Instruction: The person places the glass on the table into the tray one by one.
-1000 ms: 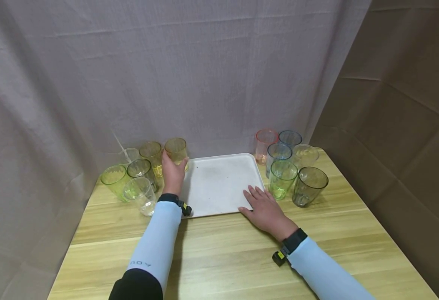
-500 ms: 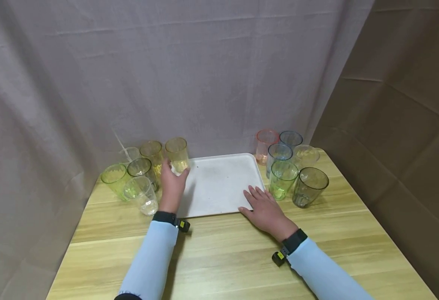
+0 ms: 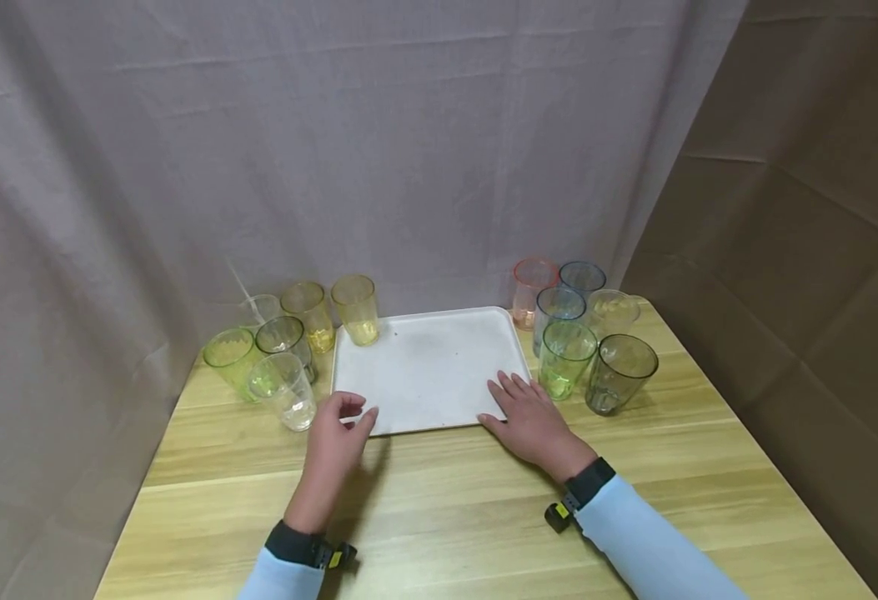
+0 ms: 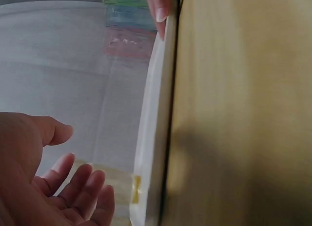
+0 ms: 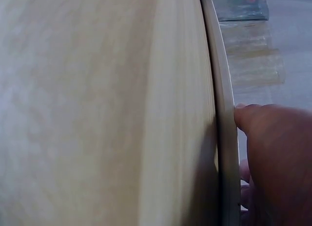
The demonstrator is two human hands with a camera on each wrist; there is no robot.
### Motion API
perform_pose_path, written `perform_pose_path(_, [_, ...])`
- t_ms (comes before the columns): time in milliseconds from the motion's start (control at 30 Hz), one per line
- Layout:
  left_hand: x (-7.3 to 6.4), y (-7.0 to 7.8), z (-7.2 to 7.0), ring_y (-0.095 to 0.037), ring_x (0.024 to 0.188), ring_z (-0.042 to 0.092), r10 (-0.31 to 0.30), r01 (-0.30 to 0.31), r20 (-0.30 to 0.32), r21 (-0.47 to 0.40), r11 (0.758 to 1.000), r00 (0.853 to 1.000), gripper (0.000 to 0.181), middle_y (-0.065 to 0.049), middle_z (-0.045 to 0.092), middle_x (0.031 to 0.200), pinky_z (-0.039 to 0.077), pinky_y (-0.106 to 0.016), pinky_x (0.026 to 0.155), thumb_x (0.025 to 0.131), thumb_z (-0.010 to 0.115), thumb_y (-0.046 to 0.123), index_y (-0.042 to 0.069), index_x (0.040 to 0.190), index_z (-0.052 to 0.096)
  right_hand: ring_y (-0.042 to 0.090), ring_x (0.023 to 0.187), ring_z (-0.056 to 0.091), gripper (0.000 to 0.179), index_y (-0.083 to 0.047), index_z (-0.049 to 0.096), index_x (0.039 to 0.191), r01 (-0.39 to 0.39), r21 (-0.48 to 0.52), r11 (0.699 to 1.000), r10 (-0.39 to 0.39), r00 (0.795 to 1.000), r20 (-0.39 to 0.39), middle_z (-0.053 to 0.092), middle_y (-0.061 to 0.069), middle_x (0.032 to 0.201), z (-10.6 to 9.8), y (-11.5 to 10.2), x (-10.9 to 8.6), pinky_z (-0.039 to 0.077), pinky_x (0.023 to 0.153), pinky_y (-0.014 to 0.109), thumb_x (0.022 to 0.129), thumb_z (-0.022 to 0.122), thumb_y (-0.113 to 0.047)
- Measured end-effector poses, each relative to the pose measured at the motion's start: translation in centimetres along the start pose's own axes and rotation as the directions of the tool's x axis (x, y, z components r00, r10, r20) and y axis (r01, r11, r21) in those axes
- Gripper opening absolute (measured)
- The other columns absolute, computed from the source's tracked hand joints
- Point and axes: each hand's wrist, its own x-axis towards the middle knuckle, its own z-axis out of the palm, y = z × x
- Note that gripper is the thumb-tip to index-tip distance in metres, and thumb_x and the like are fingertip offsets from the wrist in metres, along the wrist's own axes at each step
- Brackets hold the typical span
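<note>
The left hand (image 3: 338, 437) is held loose and empty near the white tray (image 3: 439, 367). The tray's right side is touched by the straight-fingered right hand (image 3: 534, 423)

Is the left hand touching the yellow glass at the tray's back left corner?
Apart. The head view shows it: bare surface of the white tray is visible between the left hand and the yellow glass.

Tray (image 3: 431, 375) looks like smooth plastic, semi-matt w/ a few specks; tumblers (image 3: 568, 360) transp. & glossy, glass or plastic (can't tell); table (image 3: 439, 517) wood-grain, smooth, slight sheen; grey drape (image 3: 408, 167) & brown drape (image 3: 799, 250) matt cloth, creased; sleeves (image 3: 656, 542) smooth matt fabric.
</note>
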Motion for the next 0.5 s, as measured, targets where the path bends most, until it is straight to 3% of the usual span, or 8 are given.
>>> perform_pose_path(133, [-1.7, -1.5, -1.8, -0.025, 0.096, 0.069, -0.038, 0.039, -0.040, 0.018, 0.999, 0.998, 0.024, -0.013, 0.070, 0.104, 0.059, -0.041, 0.084, 0.091, 0.079, 0.019, 0.002, 0.105, 0.069, 0.035, 0.153, 0.022, 0.077, -0.010, 0.041, 0.162, 0.000, -0.013, 1.000, 0.000, 1.000, 0.004, 0.029, 0.014, 0.168, 0.2, 0.0, 0.0, 0.016, 0.124, 0.060, 0.106, 0.041, -0.063])
perform_pose_path(267, [-2.4, -3.1, -3.9, -0.021, 0.092, 0.067, -0.069, 0.075, -0.151, 0.037, 0.996, 0.986, 0.018, -0.010, 0.070, 0.099, 0.059, -0.032, 0.078, 0.092, 0.078, 0.018, 0.004, 0.099, 0.069, 0.035, 0.153, 0.022, 0.077, -0.010, 0.041, 0.162, -0.006, -0.004, 1.000, 0.006, 1.000, 0.005, 0.029, 0.014, 0.168, 0.1, 0.0, 0.0, 0.016, 0.124, 0.060, 0.106, 0.041, -0.063])
perform_pose_path(400, [-2.3, -4.4, -5.7, -0.023, 0.093, 0.062, -0.068, 0.079, -0.289, 0.029, 0.996, 0.955, 0.025, -0.013, 0.065, 0.100, 0.052, -0.017, 0.071, 0.092, 0.078, 0.020, -0.001, 0.101, 0.066, 0.035, 0.154, 0.021, 0.076, -0.010, 0.040, 0.162, -0.011, 0.003, 1.000, 0.011, 1.000, 0.007, 0.029, 0.014, 0.168, -0.1, -0.1, 0.0, 0.015, 0.124, 0.060, 0.106, 0.041, -0.062])
perform_pose_path(500, [-1.9, -4.9, -6.6, -0.026, 0.101, 0.057, -0.063, 0.073, -0.363, 0.016, 0.997, 0.929, 0.043, -0.016, 0.057, 0.111, 0.049, -0.022, 0.080, 0.089, 0.081, 0.023, -0.005, 0.112, 0.058, 0.036, 0.153, 0.022, 0.076, -0.010, 0.040, 0.162, -0.010, 0.001, 1.000, 0.010, 1.000, 0.007, 0.029, 0.014, 0.168, -0.1, -0.1, 0.0, 0.015, 0.124, 0.060, 0.106, 0.042, -0.062])
